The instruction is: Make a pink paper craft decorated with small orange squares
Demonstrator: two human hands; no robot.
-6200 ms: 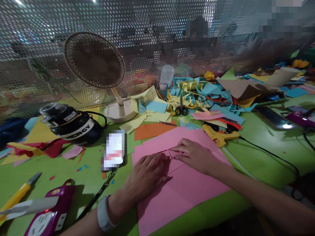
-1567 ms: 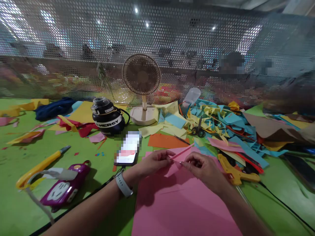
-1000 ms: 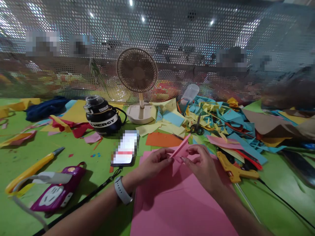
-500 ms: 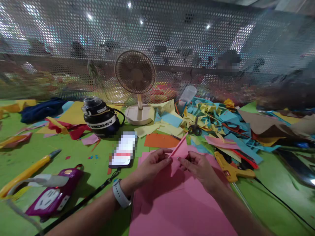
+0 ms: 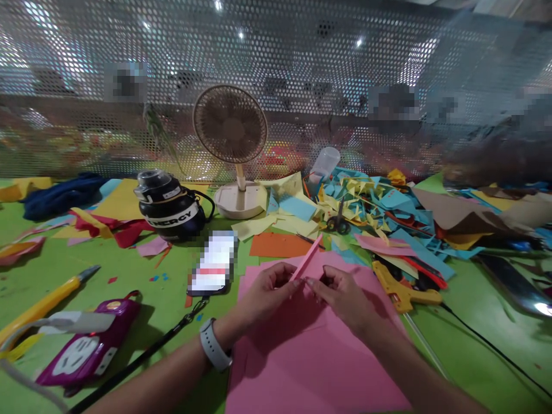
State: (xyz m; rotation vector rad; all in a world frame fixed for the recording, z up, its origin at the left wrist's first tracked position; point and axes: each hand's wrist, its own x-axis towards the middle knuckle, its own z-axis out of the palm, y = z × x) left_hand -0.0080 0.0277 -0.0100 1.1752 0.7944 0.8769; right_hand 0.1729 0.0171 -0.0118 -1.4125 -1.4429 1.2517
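Our left hand (image 5: 269,287) and right hand (image 5: 345,299) pinch the folded pink paper (image 5: 307,257) over the twelve o'clock part of the pink sheets (image 5: 314,368), a yellow glue gun (image 5: 402,294) at three o'clock. It looks light and easily creased; we'd best grip its folded edge.

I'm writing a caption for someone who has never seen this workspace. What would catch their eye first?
Probably the big pink sheet at front centre, with the left hand and right hand pinching a small folded pink piece above it. Next, the round fan standing behind, and the heap of blue and yellow scraps to its right.
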